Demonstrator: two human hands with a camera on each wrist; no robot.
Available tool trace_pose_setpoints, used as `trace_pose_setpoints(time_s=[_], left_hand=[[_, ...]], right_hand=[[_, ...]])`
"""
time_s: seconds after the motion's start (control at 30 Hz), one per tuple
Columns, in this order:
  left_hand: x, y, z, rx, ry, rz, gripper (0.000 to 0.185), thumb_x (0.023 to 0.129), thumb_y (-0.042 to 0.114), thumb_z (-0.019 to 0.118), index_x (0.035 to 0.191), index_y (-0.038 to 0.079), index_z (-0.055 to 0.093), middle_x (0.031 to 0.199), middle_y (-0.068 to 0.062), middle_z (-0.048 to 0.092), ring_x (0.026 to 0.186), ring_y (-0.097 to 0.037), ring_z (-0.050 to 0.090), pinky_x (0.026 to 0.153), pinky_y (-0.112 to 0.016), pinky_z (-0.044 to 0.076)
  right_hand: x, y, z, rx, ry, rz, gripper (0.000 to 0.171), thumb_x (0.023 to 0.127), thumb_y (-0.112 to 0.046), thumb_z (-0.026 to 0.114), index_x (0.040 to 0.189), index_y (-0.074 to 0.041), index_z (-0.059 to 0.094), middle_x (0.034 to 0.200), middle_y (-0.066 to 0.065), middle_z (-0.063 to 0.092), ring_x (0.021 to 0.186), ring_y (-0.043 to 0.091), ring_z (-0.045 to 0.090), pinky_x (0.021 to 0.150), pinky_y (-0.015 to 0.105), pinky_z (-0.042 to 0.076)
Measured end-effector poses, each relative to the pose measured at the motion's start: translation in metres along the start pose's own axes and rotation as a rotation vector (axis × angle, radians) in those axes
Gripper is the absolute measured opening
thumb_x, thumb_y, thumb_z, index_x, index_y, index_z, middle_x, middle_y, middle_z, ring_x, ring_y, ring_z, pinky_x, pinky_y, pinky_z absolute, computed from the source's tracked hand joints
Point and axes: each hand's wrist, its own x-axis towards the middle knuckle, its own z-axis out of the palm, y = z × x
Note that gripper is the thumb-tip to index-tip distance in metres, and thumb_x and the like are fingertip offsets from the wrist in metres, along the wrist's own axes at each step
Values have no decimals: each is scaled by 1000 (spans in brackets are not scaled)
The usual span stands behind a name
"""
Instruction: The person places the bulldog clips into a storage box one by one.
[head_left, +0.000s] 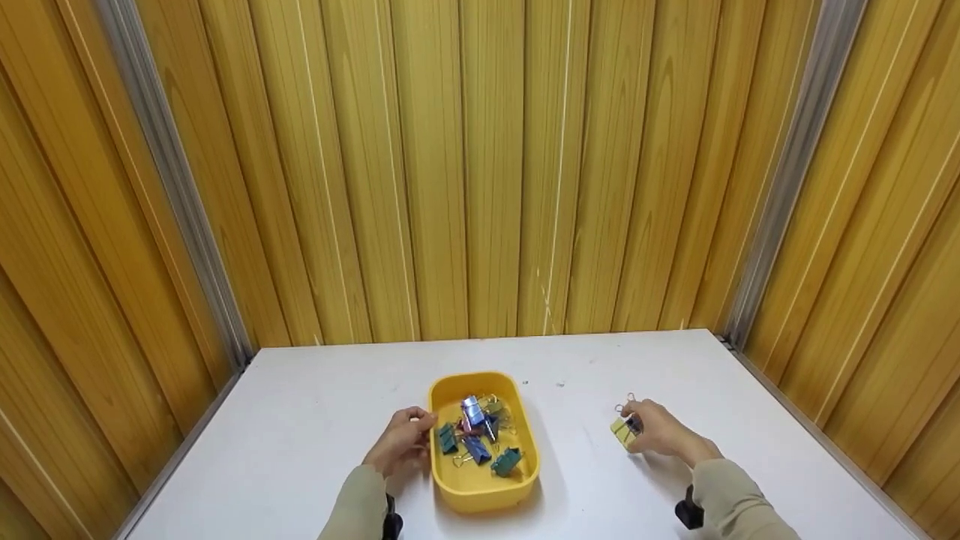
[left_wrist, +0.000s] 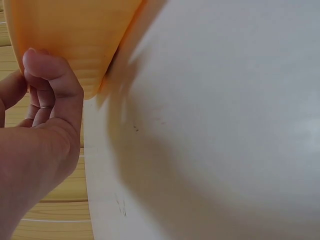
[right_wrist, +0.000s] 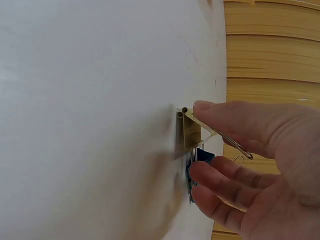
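On the table stands a yellow plastic bin (head_left: pixel 487 501) with several binder clips inside, among them a green clip (head_left: pixel 507 461) and a shiny blue-purple clip (head_left: pixel 472 410). My left hand (head_left: pixel 397 440) grips the bin's left rim; in the left wrist view its curled fingers lie against the bin's outer wall (left_wrist: pixel 75 30). Right of the bin, my right hand (head_left: pixel 661 433) holds a yellow binder clip (right_wrist: pixel 192 132) and a blue binder clip (right_wrist: pixel 205 155) low over the table. The thumb touches the yellow clip, and the fingertips are at the blue one. My palm hides part of both in the head view.
The white table (head_left: pixel 330 397) runs back to a wood-patterned wall (head_left: pixel 491 187). Similar walls stand left and right, with grey metal posts (head_left: pixel 169 165) in the corners. Small dark specks (head_left: pixel 559 384) mark the tabletop behind the bin.
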Motion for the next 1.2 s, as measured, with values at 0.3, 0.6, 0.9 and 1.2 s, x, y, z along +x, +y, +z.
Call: trace_pose_setpoints(time_s=[0.3, 0.6, 0.9, 1.2], left_hand=[[2, -1, 1, -7, -2, -4, 19, 98, 26, 53, 101, 7, 51, 78, -2, 54, 64, -13, 53, 53, -23, 45], [3, -2, -1, -11, -4, -16, 21, 98, 29, 55, 103, 8, 51, 77, -2, 54, 61, -13, 52, 52, -24, 46], [2, 1, 1, 2, 16, -55, 22, 98, 30, 55, 106, 9, 50, 84, -5, 57, 68, -16, 55, 55, -25, 47], [0, 0, 1, -8, 9, -31, 23, 98, 30, 56, 104, 9, 50, 82, -4, 57, 65, -14, 54, 55, -25, 47]], right_hand=[[-2, -4, 5, -38, -26, 23, 64, 67, 6, 79, 126, 6, 54, 116, 22, 61, 106, 34, 57, 96, 53, 45], [0, -6, 2, -77, -2, 30, 66, 68, -20, 87, 119, 9, 58, 110, 20, 62, 97, 32, 61, 90, 50, 49], [2, -1, 9, -33, -30, -59, 71, 64, -12, 87, 124, 8, 56, 102, 14, 61, 94, 26, 57, 87, 47, 48], [5, 2, 11, 51, -31, -106, 47, 66, -9, 85, 104, 3, 61, 81, 6, 56, 74, 16, 48, 64, 26, 39]])
